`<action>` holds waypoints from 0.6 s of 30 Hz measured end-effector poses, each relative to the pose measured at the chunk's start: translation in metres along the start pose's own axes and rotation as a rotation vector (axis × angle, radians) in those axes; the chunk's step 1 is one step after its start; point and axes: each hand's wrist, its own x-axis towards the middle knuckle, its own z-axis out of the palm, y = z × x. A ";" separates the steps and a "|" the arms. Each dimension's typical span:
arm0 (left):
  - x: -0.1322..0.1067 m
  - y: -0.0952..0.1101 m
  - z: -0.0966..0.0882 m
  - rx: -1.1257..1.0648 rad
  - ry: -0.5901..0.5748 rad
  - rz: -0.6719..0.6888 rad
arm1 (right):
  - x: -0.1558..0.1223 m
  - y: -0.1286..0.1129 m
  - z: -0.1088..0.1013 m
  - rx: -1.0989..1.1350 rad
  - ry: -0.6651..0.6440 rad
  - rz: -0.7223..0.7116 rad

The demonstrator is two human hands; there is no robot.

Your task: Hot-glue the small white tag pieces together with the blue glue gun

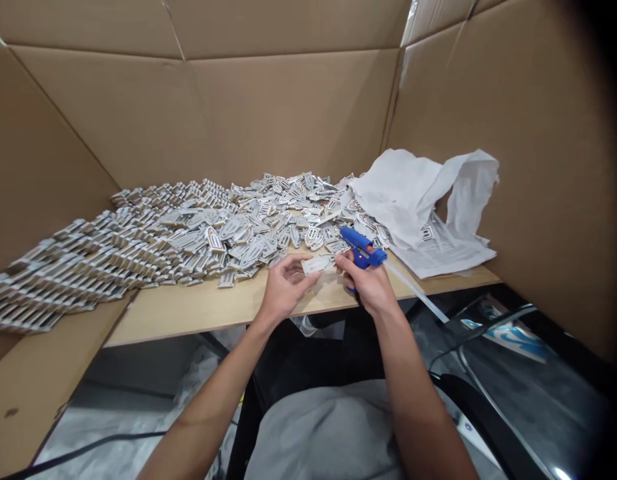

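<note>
My right hand (369,283) is wrapped round a blue glue gun (361,248) with a clear glue stick (413,288) sticking out behind it; its nozzle points left and away. My left hand (284,290) pinches a small white flat tag (317,264) by its left end, and my right fingers touch the tag's other end. Both hands hover just over the front edge of a light wooden tabletop (198,310). Behind them lies a wide heap of similar small white-and-brown pieces (248,227).
Neat rows of stacked pieces (78,260) fill the table's left side. A crumpled white bag (413,193) and a printed sheet (448,253) lie at the right. Cardboard walls (288,113) enclose the table on three sides. A chair arm (483,413) and cables sit below right.
</note>
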 end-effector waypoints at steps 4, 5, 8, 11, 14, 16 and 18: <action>-0.002 0.017 -0.004 0.368 -0.001 0.201 | 0.000 -0.003 0.002 0.038 -0.013 -0.010; 0.000 0.023 -0.008 0.464 -0.001 0.264 | 0.000 -0.002 0.003 0.033 -0.014 -0.009; 0.006 0.041 -0.029 0.727 0.113 0.397 | 0.000 0.000 0.005 -0.005 -0.006 -0.003; 0.013 0.052 -0.062 0.993 0.378 0.414 | 0.001 0.001 0.002 -0.016 0.002 -0.002; 0.015 0.056 -0.096 1.208 0.570 0.359 | 0.002 0.002 -0.003 -0.037 0.007 -0.005; 0.014 0.056 -0.111 1.298 0.589 0.299 | 0.003 0.002 -0.005 -0.051 0.021 -0.006; 0.012 0.055 -0.119 1.345 0.580 0.240 | 0.003 0.003 -0.006 -0.057 0.024 -0.001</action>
